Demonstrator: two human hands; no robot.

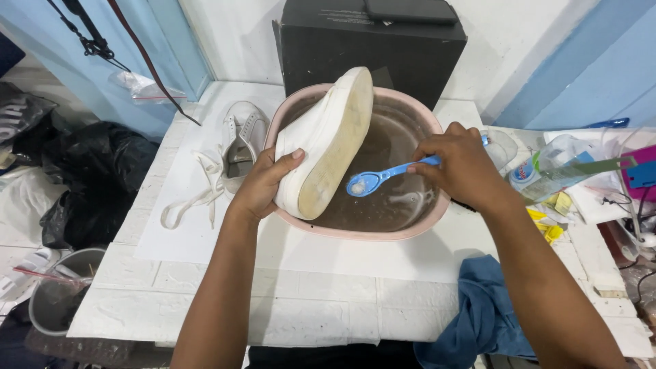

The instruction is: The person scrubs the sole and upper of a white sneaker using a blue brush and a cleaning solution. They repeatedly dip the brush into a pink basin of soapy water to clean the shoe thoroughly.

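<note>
Fingers [283, 160] of the left hand [263, 188] wrap around the side of a white shoe [328, 140], thumb pressed on its upper, holding it tilted on edge with the pale, yellowed sole turned toward the right hand. Fingers of the right hand [465, 167] are curled tight around the handle of a blue toothbrush [386, 176], whose bristled head sits just beside the heel end of the sole; whether it touches cannot be told.

Both are held over a round pink basin [355, 232] of murky brown water, which stands at the middle of the white tabletop [273, 301], toward its far edge. Behind the basin, at the far edge against the wall, stands a black cardboard box [321, 51] with a dark flat object on top. Left of the basin lies the second white shoe [240, 140] on its side, with loose white laces [198, 195] trailing toward the left edge. A crumpled blue cloth [478, 314] hangs over the near right corner. Clear plastic packaging and small yellow scraps crowd the right edge. A grey bucket [58, 297] sits below the near left corner, black bags beyond it.

Both forearms reach in from the near edge, wrists bent inward over the basin.

The tabletop has a brick-like embossed surface; the shoe's sole looks smooth and rubbery.
</note>
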